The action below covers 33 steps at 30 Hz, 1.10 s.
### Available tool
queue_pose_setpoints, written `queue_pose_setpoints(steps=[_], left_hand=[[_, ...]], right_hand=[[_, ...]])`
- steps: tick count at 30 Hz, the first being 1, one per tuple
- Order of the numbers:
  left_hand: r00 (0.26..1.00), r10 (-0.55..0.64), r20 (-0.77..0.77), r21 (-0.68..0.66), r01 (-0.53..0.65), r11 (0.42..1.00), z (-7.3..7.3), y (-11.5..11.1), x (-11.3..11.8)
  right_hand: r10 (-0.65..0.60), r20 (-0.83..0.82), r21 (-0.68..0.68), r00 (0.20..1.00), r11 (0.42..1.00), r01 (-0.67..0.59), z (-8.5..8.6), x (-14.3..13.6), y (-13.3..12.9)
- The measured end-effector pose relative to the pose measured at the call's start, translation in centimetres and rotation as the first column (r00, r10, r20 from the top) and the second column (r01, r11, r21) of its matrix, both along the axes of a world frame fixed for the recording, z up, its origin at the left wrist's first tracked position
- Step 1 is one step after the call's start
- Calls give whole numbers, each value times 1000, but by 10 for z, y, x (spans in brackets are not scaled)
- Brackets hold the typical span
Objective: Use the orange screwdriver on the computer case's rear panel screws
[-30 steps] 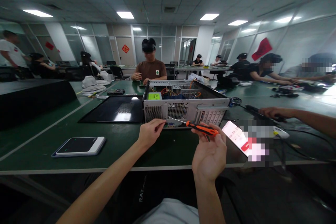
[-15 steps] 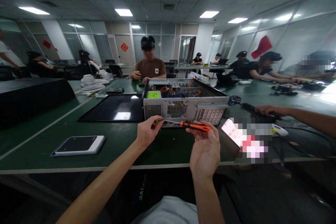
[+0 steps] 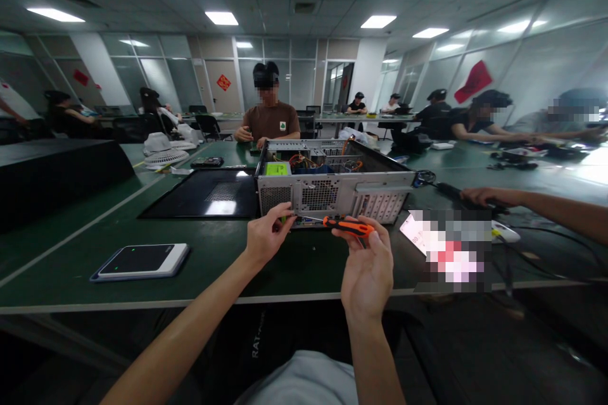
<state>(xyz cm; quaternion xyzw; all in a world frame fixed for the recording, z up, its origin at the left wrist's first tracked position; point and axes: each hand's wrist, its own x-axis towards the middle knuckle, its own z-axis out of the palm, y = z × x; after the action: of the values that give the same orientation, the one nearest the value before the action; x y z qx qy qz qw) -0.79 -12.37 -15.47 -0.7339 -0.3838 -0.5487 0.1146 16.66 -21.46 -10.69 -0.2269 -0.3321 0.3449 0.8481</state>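
My right hand [image 3: 367, 272] is closed around the orange and black handle of a screwdriver [image 3: 350, 226], palm turned up. The thin shaft points left toward my left hand [image 3: 266, 237]. Thumb and fingers of the left hand are pinched together at the shaft's tip; whatever is between them is too small to make out. Just behind both hands lies an open computer case [image 3: 327, 196], its silver rear panel with vent grilles and slot covers facing me. Coloured cables and a bright green-yellow label [image 3: 277, 169] show inside it.
A black side panel [image 3: 199, 195] lies left of the case. Nearer is a white and black device [image 3: 142, 262]. A lit phone [image 3: 414, 233] is at the right, near another person's hand [image 3: 484, 197]. A person in brown [image 3: 270, 120] sits opposite. White fans [image 3: 164, 155] stand behind left.
The screwdriver and my right hand have shifted slightly left. My left hand stays pinched at the tip. The view has moved a little.
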Motion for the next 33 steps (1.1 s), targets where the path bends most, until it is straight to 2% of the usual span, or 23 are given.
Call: queue_pose_setpoints(steps=[3,10,33], left_hand=[[1000,-1,4,19,1,1000,2,-1,1],[998,-67,15,156,64,986,4,1,3],[999,-36,3,173,35,984,5,0,1]], right_hand=[[-5,-3,11,1000,1000,5,0,0,-1],[19,6,13,1000,1000,-19,1,1,-2],[64,11,-4,998,998,-64,1,1,-5]])
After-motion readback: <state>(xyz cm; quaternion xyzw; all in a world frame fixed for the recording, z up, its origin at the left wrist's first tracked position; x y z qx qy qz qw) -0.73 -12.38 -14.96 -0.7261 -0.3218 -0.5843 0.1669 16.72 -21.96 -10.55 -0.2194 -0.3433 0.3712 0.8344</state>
